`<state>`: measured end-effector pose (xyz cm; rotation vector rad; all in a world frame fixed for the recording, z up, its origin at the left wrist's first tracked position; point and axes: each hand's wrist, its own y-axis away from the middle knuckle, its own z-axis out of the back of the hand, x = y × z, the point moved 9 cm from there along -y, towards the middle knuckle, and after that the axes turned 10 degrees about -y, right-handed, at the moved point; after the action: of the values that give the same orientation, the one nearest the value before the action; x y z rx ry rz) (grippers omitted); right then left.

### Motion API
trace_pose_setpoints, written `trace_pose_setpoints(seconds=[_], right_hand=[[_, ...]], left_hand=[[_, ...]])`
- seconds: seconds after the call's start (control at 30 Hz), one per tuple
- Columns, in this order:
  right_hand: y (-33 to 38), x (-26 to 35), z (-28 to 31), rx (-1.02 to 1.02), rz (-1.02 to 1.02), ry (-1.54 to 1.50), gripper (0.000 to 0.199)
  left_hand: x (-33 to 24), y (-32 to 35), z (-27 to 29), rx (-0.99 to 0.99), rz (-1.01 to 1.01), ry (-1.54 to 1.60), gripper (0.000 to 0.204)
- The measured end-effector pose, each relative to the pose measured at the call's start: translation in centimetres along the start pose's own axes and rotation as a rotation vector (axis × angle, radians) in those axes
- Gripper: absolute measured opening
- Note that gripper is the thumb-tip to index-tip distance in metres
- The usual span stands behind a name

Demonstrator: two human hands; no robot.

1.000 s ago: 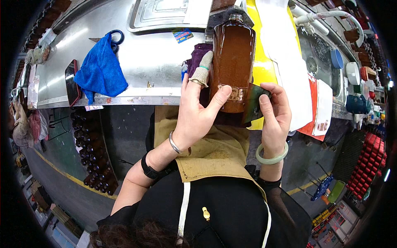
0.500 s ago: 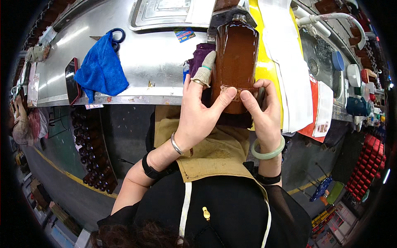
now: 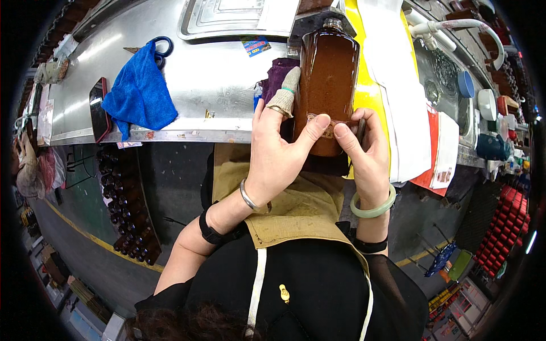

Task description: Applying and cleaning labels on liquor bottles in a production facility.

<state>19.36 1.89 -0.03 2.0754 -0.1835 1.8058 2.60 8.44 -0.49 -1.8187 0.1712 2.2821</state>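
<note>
A large brown glass bottle (image 3: 329, 74) lies on its side, its neck pointing away from me. My left hand (image 3: 284, 148) is closed on its lower left side, thumb pressed against a small label (image 3: 328, 129) near the base. A knitted finger cover (image 3: 284, 96) wraps one left finger along the glass. At the lower right side, my right hand (image 3: 367, 150) is closed, its thumb at the label's right edge. Something small and dark (image 3: 360, 129) sits between its curled fingers and thumb; I cannot make out what. Purple cloth (image 3: 280, 74) lies beside the bottle.
On the metal table to the left are a blue cloth (image 3: 139, 94), scissors (image 3: 164, 46) and a phone (image 3: 99, 111). A metal tray (image 3: 219, 20) lies at the back. White sheets (image 3: 398, 113) lie to the right, before a sink (image 3: 443, 79).
My right thumb has moved slightly right, away from the left thumb, along the label. The bottle has shifted a little in view.
</note>
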Motion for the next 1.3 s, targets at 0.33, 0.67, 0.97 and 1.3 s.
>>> trace_pose_setpoints(seconds=[0.33,0.67,0.97,1.3], right_hand=[[-0.3,-0.3,0.6,0.014,-0.077,-0.064,0.033],[-0.4,-0.5,0.4,-0.007,-0.029,-0.011,0.036],[1.0,1.0,2.1,-0.033,0.053,-0.121,0.031],[2.6,4.0,-0.6,-0.091,0.235,0.094,0.021]], left_hand=[[1.1,0.5,0.0,0.100,-0.028,0.007,0.076],[1.3,0.5,-0.2,0.100,-0.029,0.038,0.069],[-2.1,1.5,2.0,-0.016,-0.354,-0.222,0.056],[-2.1,3.3,1.1,-0.062,-0.638,-0.460,0.070]])
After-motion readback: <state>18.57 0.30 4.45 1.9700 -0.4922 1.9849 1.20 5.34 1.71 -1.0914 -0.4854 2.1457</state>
